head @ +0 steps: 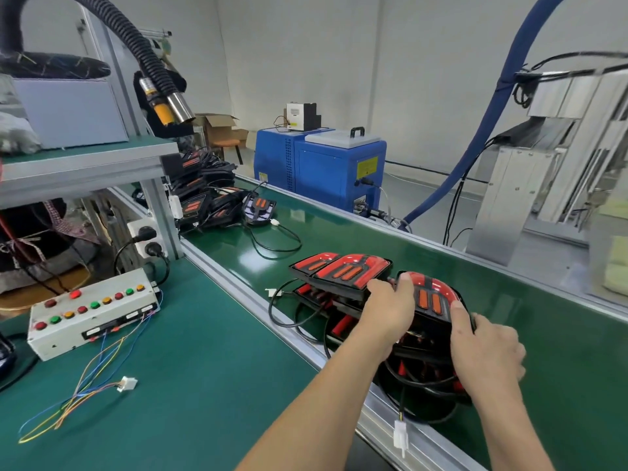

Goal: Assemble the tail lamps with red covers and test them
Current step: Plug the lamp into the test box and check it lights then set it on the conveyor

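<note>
A tail lamp with a red cover (431, 297) sits on top of a stack of lamps on the green conveyor belt (543, 334). My left hand (390, 309) grips its left end, fingers curled over the red cover. My right hand (482, 345) grips its right side, thumb on the cover's edge. Two more red-covered lamps (343, 268) lie stacked just left of it. The white test box (91, 312) with coloured buttons stands on the green bench at left, its loose wires ending in a white connector (126, 383). A white plug (400, 433) hangs from the stack's black cable.
A pile of uncovered black lamps (207, 195) lies at the belt's far end, one lamp (260, 209) apart with its cable. A blue machine (319, 164) stands behind the belt. An aluminium frame post (163, 212) and shelf rise at left; a metal machine (543, 158) at right.
</note>
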Available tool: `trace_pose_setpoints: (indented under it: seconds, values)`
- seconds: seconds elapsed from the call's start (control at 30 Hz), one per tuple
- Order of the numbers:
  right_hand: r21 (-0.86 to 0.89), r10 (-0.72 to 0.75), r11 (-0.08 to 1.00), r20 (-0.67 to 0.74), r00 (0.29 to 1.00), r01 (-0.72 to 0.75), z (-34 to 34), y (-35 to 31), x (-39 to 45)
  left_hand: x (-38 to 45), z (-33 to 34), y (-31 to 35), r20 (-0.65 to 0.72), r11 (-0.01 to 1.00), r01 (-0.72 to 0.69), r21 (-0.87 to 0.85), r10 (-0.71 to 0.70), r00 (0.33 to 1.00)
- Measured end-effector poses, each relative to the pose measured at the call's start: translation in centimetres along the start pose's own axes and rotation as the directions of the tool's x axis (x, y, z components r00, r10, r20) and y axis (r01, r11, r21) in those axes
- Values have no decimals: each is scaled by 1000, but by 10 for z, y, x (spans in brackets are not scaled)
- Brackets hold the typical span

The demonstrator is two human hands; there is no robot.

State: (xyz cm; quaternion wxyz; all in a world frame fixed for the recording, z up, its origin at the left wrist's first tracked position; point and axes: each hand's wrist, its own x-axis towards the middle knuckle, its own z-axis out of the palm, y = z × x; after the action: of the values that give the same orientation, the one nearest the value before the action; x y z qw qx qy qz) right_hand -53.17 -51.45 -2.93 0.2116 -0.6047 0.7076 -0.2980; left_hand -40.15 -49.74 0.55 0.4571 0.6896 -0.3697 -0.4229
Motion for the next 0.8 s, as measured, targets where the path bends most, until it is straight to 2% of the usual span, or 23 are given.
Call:
trace_pose_setpoints:
  seconds: [0.17,0.23,0.3,0.57,0.67,0.73,0.8]
  values:
    - [167,-6,986,39,999,-1,7,7,-1,-3,-3,-5,-20,977,-81,197,87,996]
    - [164,-11,986,17,1000,8,10,7,-6,-5,-6,-7,-14,937,-124,326,136,991]
    - [143,-43,989,-13,999,44,11,9,-11,-10,-8,-10,-2,919,-148,365,160,987]
    - [227,-143,961,-80,986,158,4,14,-20,-20,-19,-38,-141,954,-245,174,270,952]
    - [177,-161,968,-109,981,179,1,12,-23,-28,-23,-43,-186,948,-289,132,310,932]
    - [153,-237,950,-210,948,272,-1,4,-30,-38,-29,-43,-238,933,-359,38,357,903]
    - [215,-347,883,-300,889,417,-2,-11,-45,-51,-43,-44,-313,891,-453,-29,423,851]
